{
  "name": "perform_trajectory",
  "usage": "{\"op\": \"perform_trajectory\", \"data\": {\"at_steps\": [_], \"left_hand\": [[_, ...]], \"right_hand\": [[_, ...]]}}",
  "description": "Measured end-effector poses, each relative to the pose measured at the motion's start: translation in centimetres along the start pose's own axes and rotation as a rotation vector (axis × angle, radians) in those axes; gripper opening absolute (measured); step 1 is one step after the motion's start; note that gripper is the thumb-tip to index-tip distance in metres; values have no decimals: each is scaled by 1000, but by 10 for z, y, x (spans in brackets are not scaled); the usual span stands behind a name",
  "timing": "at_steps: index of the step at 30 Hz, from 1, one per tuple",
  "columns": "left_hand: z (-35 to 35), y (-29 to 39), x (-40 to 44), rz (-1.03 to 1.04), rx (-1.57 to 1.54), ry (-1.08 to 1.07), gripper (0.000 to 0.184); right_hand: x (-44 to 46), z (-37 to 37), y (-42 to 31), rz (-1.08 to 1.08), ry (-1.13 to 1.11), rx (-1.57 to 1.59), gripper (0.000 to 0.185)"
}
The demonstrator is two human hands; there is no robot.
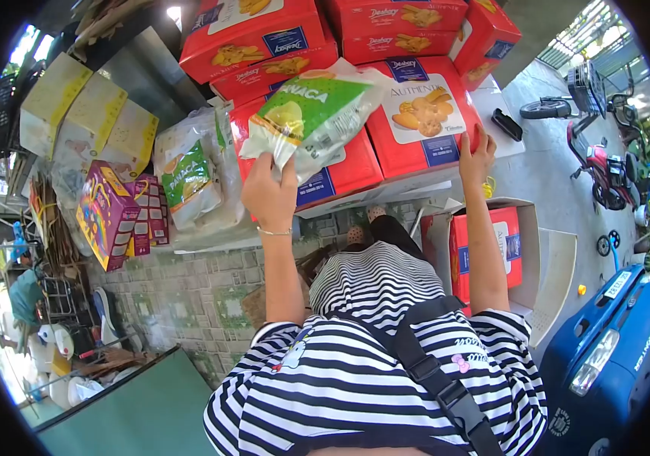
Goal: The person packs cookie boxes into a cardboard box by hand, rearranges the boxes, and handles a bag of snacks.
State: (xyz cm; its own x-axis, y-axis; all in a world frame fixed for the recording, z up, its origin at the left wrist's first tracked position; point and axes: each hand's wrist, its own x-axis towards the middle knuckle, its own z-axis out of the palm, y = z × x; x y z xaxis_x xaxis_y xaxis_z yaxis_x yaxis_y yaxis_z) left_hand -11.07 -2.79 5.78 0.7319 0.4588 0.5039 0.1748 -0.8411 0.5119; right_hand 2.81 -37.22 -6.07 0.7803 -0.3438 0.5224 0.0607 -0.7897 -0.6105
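My left hand (270,190) is closed on the lower left corner of a green and white snack bag (316,106) marked PANACA. The bag is tilted above two red cookie boxes, covering much of the left one (344,175). My right hand (478,158) rests with fingers apart on the right edge of the other red cookie box (424,110), which shows a picture of cookies. To the left of my left hand, another green and white bag (190,178) lies in clear plastic.
More red boxes (264,49) are stacked behind. Purple boxes (108,213) and yellow-white cartons (104,114) stand at left. An open carton (526,258) holding red boxes sits by my right arm. A black object (507,125), a bicycle (591,144) and a blue vehicle (614,342) are at right.
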Motion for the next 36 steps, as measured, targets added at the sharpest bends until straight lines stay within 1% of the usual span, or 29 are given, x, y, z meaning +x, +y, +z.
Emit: {"op": "perform_trajectory", "data": {"at_steps": [1, 3, 4, 6, 8, 10, 11, 13, 17, 19, 20, 21, 23, 24, 26, 27, 28, 30, 31, 33, 36], "left_hand": [[-3, 6, 2, -5, -3, -1, 25], [-5, 15, 11, 12, 87, -136, 24], [-6, 18, 14, 76, 45, -102, 25], [-10, 22, 16, 62, 14, -106, 26], [-14, 22, 17, 59, -15, -115, 28], [-21, 20, 14, 51, -205, -97, 30], [-23, 22, 10, 54, -203, -105, 30], [-26, 26, 3, -32, -473, -106, 31], [-15, 19, -9, 15, -565, -163, 29], [-4, 19, -11, -182, -915, -187, 30], [9, 18, -13, -399, -1337, -171, 30], [15, 21, -11, -402, -1336, -175, 30], [26, 27, -11, -861, -1612, 47, 27], [27, 29, -11, -1046, -1671, 39, 25], [55, 1, -33, -813, -1870, -166, 26], [57, 12, -31, -996, -1794, -74, 25], [59, 11, -32, -999, -1791, -79, 25], [61, 4, -38, -1075, -1764, -88, 20], [60, 1, -39, -1084, -1762, -93, 20], [57, -7, -38, -1048, -1693, -192, 18], [54, -15, -42, -1088, -1653, -214, 20]], "right_hand": [[-1, 0, -2, -2, 8, -3, 41], [0, 0, -4, -11, 21, -4, 40], [-1, 0, -3, -16, 22, -6, 40], [-1, 0, 0, -25, 19, -8, 40], [-2, 1, 4, -79, 26, 20, 40], [-2, 1, 3, -78, 28, 23, 40], [-1, 0, 4, -82, 29, 23, 40], [-1, 1, 4, -80, 31, 23, 39], [-2, 1, 3, -104, 49, 39, 39], [-3, 2, 5, -104, 57, 39, 39], [-3, 3, 6, -114, 72, 42, 39], [-3, 2, 5, -110, 71, 39, 39], [-3, 1, 5, -111, 71, 49, 39], [-3, 1, 6, -115, 66, 42, 39], [-3, 3, 6, -123, 86, 44, 39], [-2, 4, 5, -121, 86, 42, 39], [-2, 3, 5, -130, 91, 55, 39], [-4, 2, 6, -131, 91, 58, 39], [-4, 3, 5, -136, 100, 63, 39], [-3, 3, 6, -141, 102, 65, 39], [-3, 4, 6, -134, 97, 87, 39]]}}
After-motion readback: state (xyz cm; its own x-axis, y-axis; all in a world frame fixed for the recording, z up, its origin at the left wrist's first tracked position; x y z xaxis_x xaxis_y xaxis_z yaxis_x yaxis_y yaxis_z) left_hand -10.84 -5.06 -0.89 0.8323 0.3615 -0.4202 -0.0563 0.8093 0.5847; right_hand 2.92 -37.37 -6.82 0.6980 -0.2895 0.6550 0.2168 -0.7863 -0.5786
